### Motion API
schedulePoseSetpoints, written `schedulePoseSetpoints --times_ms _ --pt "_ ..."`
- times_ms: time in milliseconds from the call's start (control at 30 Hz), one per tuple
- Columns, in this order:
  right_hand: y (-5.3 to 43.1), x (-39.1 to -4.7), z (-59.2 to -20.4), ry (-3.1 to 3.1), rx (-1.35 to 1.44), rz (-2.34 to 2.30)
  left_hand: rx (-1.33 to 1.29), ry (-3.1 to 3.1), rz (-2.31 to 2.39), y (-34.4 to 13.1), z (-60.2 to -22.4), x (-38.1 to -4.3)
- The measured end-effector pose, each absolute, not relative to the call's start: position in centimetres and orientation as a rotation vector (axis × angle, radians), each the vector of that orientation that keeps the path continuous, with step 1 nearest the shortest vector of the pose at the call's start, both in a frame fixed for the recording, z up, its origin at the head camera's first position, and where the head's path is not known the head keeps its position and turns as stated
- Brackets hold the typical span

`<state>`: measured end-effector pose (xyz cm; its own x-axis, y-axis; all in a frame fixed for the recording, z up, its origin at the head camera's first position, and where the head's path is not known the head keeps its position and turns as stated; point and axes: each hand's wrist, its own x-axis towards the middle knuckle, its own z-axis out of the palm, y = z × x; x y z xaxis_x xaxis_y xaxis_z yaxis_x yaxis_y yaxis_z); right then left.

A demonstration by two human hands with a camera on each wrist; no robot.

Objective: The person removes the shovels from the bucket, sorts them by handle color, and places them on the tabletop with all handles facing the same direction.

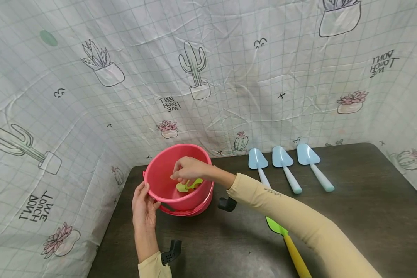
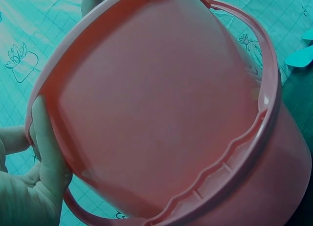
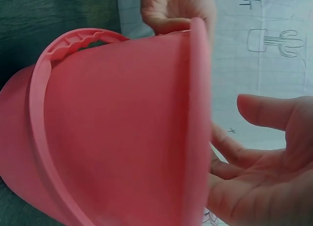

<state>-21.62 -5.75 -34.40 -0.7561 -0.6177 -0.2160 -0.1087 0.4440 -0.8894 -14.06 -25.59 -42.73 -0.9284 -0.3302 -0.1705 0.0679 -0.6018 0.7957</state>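
A pink-red bucket [image 1: 161, 173] stands tilted toward me at the left of the table, its handle hanging down the near side. My left hand [image 1: 144, 206] grips the rim at the left, with the thumb on the inner side in the left wrist view. Over the bucket's mouth is my right hand [image 1: 191, 170], reaching in from the right. Its thumb stands apart from the fingers in the right wrist view, and the rim hides some fingertips. Yellow-green pieces [image 1: 182, 188] lie inside, below that hand, with a bit of orange beside them.
Three light blue trowels [image 1: 282, 157] lie in a row at the back right of the dark table [image 1: 222, 247]. A green trowel with a yellow handle [image 1: 295, 255] lies nearer, partly under my right sleeve. Behind hangs a cactus-print cloth [image 1: 229, 77].
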Motion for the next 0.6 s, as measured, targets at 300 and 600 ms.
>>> schedulePoseSetpoints --times_ms 300,600 --pt "-7.0 -22.1 -35.7 2.297 -0.597 -1.076 0.45 -1.25 -2.599 -25.6 -42.7 -14.1" --pt "-7.6 -22.1 -36.3 2.335 -0.565 -1.006 0.469 -1.258 -2.59 -25.5 -42.6 -14.0"
